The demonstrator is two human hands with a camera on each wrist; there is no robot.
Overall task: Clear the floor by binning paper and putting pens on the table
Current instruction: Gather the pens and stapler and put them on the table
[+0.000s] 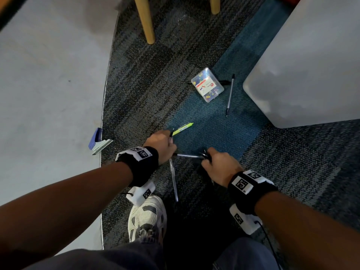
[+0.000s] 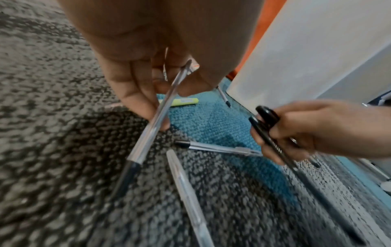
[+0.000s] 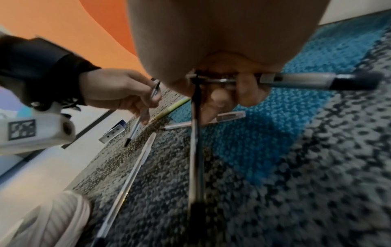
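Note:
My left hand (image 1: 169, 143) pinches a clear pen with a dark cap (image 2: 151, 122) just above the carpet. My right hand (image 1: 206, 157) grips two dark pens (image 3: 196, 150) that cross in its fist. Between the hands a pen (image 1: 187, 156) lies on the floor, its end at my right fingertips (image 2: 264, 150). Another clear pen (image 1: 173, 181) lies toward my shoe. A yellow-green highlighter (image 1: 183, 129) rests just past my left hand. One more pen (image 1: 230, 94) lies farther off beside a white bin (image 1: 303, 65). No paper is in view.
A clear box of push pins (image 1: 207, 84) sits on the blue carpet near the far pen. A blue hole punch (image 1: 98, 141) lies at the carpet edge on the left. Wooden chair legs (image 1: 146, 22) stand at the back. My white shoe (image 1: 147, 219) is planted below the hands.

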